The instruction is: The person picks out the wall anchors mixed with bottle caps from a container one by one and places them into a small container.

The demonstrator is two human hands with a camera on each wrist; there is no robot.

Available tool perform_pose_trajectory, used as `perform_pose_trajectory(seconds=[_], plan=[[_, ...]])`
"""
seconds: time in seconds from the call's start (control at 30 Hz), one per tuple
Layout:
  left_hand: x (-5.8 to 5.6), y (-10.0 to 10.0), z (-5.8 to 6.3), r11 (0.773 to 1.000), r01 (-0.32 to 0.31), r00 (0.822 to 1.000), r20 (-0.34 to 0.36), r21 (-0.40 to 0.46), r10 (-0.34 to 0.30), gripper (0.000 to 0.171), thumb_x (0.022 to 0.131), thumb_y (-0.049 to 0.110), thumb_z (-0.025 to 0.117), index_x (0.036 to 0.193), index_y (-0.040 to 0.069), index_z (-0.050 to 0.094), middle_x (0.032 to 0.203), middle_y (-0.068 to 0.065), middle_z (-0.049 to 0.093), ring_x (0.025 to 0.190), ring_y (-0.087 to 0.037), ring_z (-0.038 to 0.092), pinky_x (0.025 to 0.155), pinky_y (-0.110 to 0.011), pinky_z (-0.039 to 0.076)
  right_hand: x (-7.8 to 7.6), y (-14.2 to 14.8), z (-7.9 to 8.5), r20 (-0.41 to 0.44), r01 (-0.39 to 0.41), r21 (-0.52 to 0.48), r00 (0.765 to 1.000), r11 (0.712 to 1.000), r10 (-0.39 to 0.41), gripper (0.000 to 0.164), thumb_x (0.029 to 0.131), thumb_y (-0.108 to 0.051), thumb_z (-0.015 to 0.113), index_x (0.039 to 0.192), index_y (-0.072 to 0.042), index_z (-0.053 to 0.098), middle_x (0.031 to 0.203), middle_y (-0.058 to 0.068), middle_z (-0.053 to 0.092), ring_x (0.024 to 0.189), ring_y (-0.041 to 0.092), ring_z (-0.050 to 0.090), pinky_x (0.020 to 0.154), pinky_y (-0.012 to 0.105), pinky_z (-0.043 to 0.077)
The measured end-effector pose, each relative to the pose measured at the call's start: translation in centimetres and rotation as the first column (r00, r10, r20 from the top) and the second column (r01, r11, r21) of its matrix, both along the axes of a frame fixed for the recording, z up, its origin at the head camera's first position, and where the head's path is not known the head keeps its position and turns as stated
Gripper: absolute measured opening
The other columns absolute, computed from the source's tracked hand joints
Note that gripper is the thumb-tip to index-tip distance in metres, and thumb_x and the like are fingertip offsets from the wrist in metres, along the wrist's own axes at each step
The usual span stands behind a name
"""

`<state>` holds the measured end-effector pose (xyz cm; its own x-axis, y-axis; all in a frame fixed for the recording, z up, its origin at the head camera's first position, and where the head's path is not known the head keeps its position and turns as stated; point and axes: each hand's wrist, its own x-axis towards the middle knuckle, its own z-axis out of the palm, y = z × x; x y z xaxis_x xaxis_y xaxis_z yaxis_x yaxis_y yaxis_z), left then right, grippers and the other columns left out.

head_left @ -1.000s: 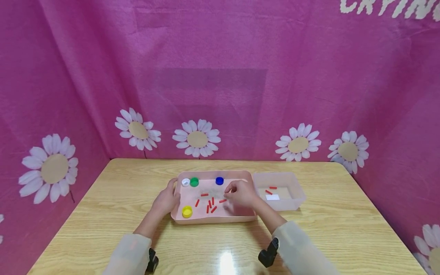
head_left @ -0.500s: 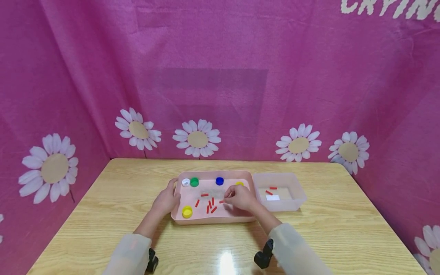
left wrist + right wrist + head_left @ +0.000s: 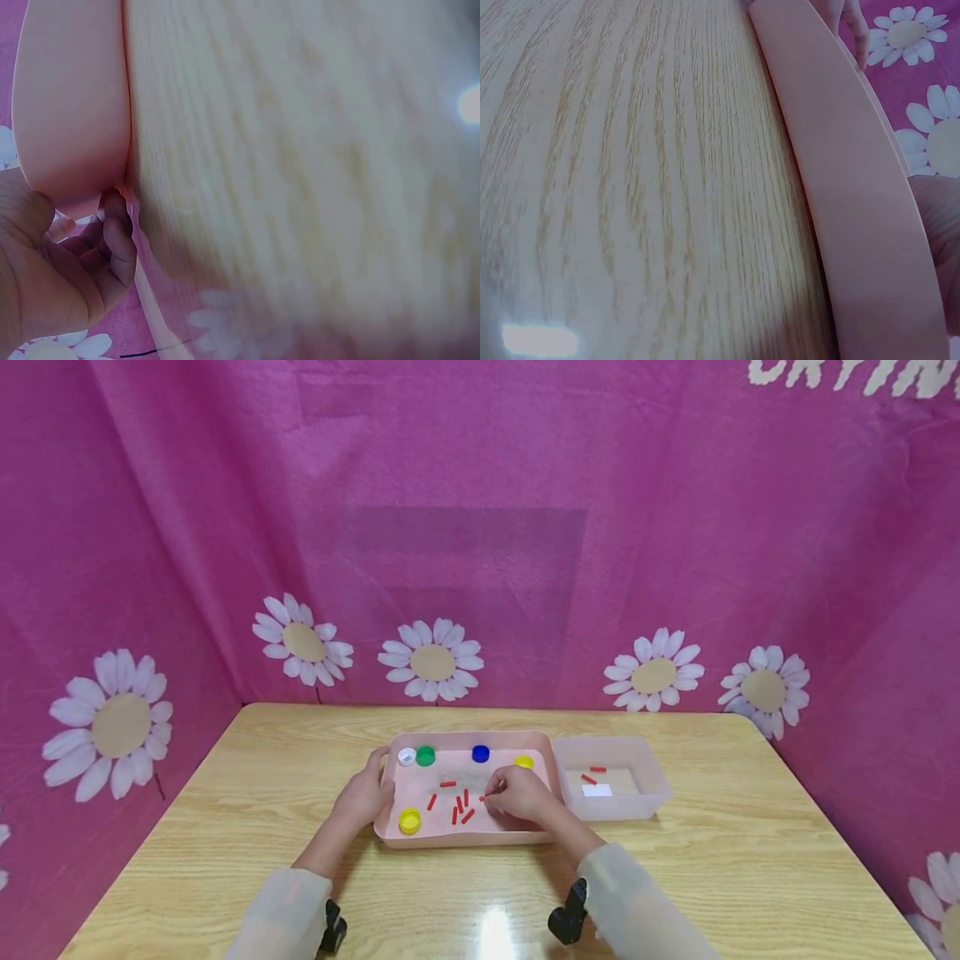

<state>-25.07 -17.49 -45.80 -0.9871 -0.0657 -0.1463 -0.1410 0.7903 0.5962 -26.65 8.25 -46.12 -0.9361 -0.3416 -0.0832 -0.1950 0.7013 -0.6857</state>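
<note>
In the head view my left hand (image 3: 365, 795) grips the left end of a shallow pink tray (image 3: 472, 839). The left wrist view shows the thumb at the tray wall (image 3: 75, 97) and the fingers curled at its end. My right hand (image 3: 521, 793) is inside the tray at the right, thumb and fingertips pinching a small red stick (image 3: 482, 798), mostly hidden by them. Several more red sticks (image 3: 460, 805) lie loose just left of it. In the right wrist view the tray's side wall (image 3: 855, 165) hides most of that hand.
Round caps stand in the tray: white (image 3: 407, 757), green (image 3: 425, 756), blue (image 3: 480, 753), yellow (image 3: 409, 821) and another yellow cap (image 3: 523, 762). A translucent bin (image 3: 648, 785) adjoins the tray's right side, holding two red sticks (image 3: 589, 779) and a white card (image 3: 597, 790).
My right hand has moved slightly left and down onto the red stick, covering more of it. The yellow cap behind that hand has come into view. My left hand stays on the tray.
</note>
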Motion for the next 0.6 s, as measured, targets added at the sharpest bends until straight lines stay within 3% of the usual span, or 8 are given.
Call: perform_pose_trajectory(seconds=[0.33,0.6], plan=[[-0.14,-0.04,0.1,1.0,0.008,1.0,-0.006,-0.008,-0.008,0.06,0.095,0.021,0.043,0.149,0.012,0.017,0.128,-0.024,0.054,0.094,-0.028,0.055,0.089,-0.045,0.047,0.04,-0.15,0.18,-0.01,0.008,0.007,1.0,1.0,-0.008,0.006,0.081,-0.014,0.068,0.078,-0.011,0.065,0.069,-0.003,0.058,0.062,0.01,0.048,0.052,0.02,0.038],[-0.15,-0.07,-0.03,1.0,0.003,1.0,0.001,-0.005,-0.003,0.06,0.095,0.021,0.042,0.149,0.013,0.018,0.132,-0.025,0.051,0.101,-0.03,0.055,0.095,-0.05,0.044,0.09,-0.04,0.01,-0.005,0.001,-0.017,1.0,1.0,-0.001,0.006,0.08,-0.013,0.069,0.077,-0.01,0.064,0.066,-0.004,0.057,0.057,0.009,0.047,0.051,0.02,0.038]])
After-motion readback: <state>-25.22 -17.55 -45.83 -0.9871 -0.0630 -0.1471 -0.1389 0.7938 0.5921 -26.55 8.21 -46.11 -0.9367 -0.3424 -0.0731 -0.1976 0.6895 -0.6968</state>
